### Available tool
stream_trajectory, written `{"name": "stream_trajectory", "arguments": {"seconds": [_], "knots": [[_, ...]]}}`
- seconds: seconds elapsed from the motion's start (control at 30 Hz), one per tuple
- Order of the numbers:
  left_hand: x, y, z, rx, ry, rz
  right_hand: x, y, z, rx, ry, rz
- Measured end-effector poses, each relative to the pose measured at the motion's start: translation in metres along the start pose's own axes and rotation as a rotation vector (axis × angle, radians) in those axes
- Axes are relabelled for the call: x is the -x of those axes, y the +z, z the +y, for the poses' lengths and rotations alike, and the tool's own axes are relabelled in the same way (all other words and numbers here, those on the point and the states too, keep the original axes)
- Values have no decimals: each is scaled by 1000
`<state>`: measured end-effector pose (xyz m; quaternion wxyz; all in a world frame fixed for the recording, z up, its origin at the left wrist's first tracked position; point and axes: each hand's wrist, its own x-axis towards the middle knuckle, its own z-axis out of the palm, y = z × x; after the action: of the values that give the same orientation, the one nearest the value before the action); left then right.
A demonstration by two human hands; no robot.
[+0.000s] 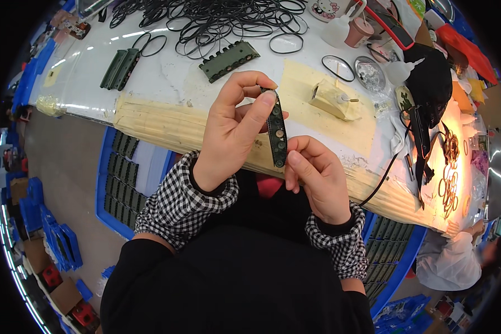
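By the table [161, 72], left fingers [256, 114] clamp a dark-green part [276, 127], right fingers [305, 168] beside it, grip unclear.

Bright light covers the glossy white worktable [167, 78]; streaks of glare mark its left end, and a warm orange glow tints its right. The slim, black-rimmed, dark-green piece [277, 128] above its near edge is fairly sharp. Fisheye distortion curves its outline; black vignetting surrounds it.

no readable text, no legible labels, numbers or signs
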<state>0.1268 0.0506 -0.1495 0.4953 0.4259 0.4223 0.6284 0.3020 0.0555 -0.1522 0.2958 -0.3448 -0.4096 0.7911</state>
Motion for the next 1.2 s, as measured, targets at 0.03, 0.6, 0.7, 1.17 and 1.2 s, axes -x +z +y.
{"name": "stream_trajectory", "arguments": {"seconds": [0.03, 0.6, 0.7, 1.17, 1.2], "knots": [[0, 1, -1, 36, -2, -2, -1, 0, 0, -1, 4, -17], [-3, -3, 4, -38, 1, -37, 1, -1, -1, 149, -53, -47], [-3, -1, 5, -71, 20, -83, -3, -2, 0, 113, -73, -31], [-7, -4, -3, -119, -37, -128, -1, -9, -5, 352, -152, -67], [-8, -5, -4, -132, -42, -117, -1, -8, -4, 351, -159, -60]]}}
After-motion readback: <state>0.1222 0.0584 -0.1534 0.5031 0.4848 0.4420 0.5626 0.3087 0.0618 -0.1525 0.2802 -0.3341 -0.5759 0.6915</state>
